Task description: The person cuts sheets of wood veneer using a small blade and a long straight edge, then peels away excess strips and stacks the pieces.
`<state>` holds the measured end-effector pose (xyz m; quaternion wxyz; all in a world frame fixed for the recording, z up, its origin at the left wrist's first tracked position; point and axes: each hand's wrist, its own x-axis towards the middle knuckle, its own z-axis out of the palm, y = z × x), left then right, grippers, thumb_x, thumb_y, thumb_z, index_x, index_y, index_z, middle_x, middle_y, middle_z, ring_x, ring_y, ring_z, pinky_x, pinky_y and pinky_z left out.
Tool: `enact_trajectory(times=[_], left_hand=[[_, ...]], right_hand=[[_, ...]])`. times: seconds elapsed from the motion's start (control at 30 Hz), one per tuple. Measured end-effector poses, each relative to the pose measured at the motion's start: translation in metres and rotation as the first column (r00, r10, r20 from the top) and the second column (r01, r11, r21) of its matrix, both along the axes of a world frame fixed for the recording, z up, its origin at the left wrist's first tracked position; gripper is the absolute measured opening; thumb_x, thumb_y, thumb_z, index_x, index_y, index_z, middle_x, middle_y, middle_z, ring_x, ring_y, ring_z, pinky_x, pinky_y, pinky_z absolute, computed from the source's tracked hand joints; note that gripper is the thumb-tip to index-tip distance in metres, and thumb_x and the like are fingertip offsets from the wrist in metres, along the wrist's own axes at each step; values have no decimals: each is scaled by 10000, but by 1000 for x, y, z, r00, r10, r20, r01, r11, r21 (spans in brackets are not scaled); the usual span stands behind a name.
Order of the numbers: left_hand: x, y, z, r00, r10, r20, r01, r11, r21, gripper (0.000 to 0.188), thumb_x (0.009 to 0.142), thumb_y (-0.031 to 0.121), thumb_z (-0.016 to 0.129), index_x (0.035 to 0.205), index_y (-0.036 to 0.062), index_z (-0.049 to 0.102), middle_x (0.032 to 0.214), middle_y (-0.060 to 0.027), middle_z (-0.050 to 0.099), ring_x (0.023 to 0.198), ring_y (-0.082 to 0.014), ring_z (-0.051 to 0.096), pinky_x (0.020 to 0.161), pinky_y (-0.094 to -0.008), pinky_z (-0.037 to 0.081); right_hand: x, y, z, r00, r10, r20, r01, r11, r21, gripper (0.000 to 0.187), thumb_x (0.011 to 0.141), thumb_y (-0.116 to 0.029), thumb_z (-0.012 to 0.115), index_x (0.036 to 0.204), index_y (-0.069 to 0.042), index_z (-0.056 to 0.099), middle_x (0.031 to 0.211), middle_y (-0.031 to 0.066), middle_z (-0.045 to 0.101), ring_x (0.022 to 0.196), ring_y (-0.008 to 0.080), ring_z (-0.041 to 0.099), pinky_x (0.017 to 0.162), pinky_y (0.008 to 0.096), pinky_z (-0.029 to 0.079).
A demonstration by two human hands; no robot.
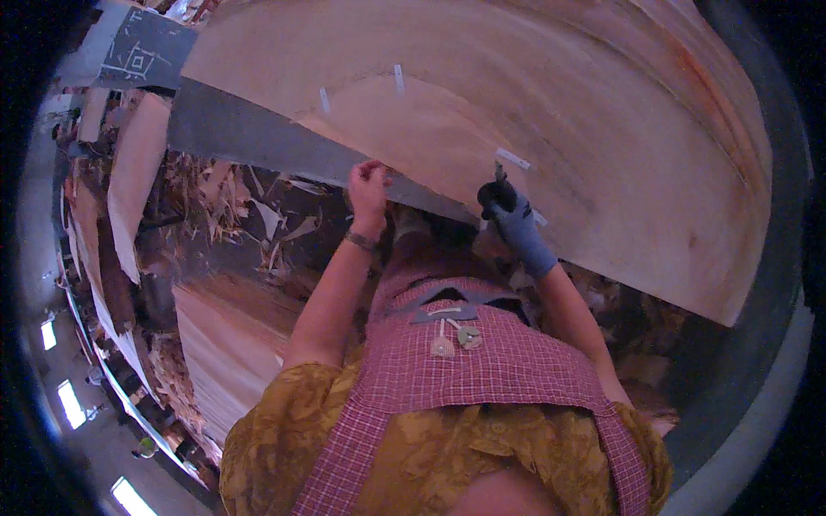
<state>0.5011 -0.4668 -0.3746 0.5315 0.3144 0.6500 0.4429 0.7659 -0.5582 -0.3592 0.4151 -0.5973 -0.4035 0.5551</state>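
A large sheet of pale brown wood veneer [619,163] lies over a grey work surface [249,129]. White tape strips [514,158] are stuck on it, two of them along a curved seam on the left. My left hand [369,193], bare with a band at the wrist, is at the sheet's near edge. Its fingers are curled in, and anything between them is hidden. My right hand [514,219] wears a grey-blue glove with dark fingers. Closed, it grips a small slim greyish object [500,171] pointing away from me, close to a tape strip; its kind is unclear.
Torn veneer scraps [228,198] are heaped left of me. A further veneer sheet [232,344] lies at the lower left, and a long narrow piece [138,185] leans at the far left. Chalk marks show on a grey board [146,52] at the upper left.
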Motion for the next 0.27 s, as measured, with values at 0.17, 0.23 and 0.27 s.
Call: enact_trajectory(times=[0.17,0.23,0.27], left_hand=[[50,-27,35,760,-610,224,628,778,-8,370,946,329,606,1163,29,611,1146,-74,638,1016,-127,588,893,-281,441],[64,-28,44,568,-776,276,766,620,168,431,948,372,607,1214,33,599,1190,-80,634,1109,-125,560,984,-279,397],[67,-27,43,479,-811,336,818,551,164,471,938,414,610,1251,62,593,1208,-84,626,1138,-134,546,1006,-280,390]], right_hand=[[1,8,46,962,-82,-261,91,996,23,390,964,-425,556,1069,-54,611,899,69,656,742,141,606,658,275,476],[5,10,66,960,-86,-268,83,996,-20,372,978,-381,543,1096,-34,604,933,74,659,757,163,617,691,291,488],[7,13,75,960,-80,-269,71,997,-44,318,992,-301,541,1112,-12,599,966,77,660,780,189,631,730,308,502]])
